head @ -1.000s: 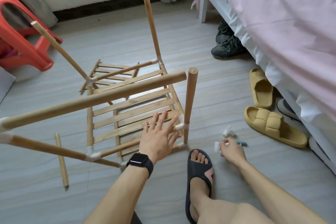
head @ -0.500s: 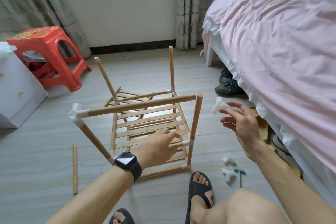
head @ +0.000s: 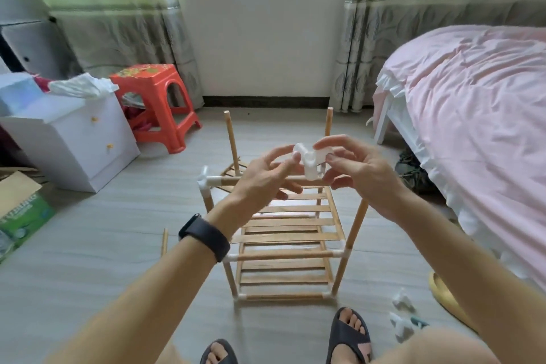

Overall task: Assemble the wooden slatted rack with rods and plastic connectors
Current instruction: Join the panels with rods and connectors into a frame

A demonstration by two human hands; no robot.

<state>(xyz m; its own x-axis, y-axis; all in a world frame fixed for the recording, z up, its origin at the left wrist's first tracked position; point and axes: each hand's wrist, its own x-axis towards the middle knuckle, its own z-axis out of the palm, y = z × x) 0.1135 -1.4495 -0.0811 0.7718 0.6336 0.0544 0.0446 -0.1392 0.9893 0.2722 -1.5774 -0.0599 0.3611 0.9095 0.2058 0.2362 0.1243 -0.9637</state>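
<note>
The partly built wooden rack (head: 288,236) stands on the floor in front of me, slatted shelves low down and rods rising from its corners. A white connector (head: 206,183) caps its near-left top corner and joins a horizontal rod. Both hands are raised above the rack. My right hand (head: 359,174) pinches a white plastic connector (head: 310,161) between thumb and fingers. My left hand (head: 266,177), with a black watch on the wrist, touches the same connector with its fingertips. Two spare connectors (head: 401,316) lie on the floor at the lower right. A loose rod (head: 164,241) lies left of the rack.
A bed with a pink cover (head: 478,115) fills the right side. A red plastic stool (head: 156,103) and a white drawer cabinet (head: 74,139) stand at the left. A cardboard box (head: 20,213) sits at the far left. My feet in black sandals (head: 348,337) rest near the rack.
My left hand has let go of the rack and risen to meet the right hand. The right hand brought the connector to the centre. The view has tilted upward.
</note>
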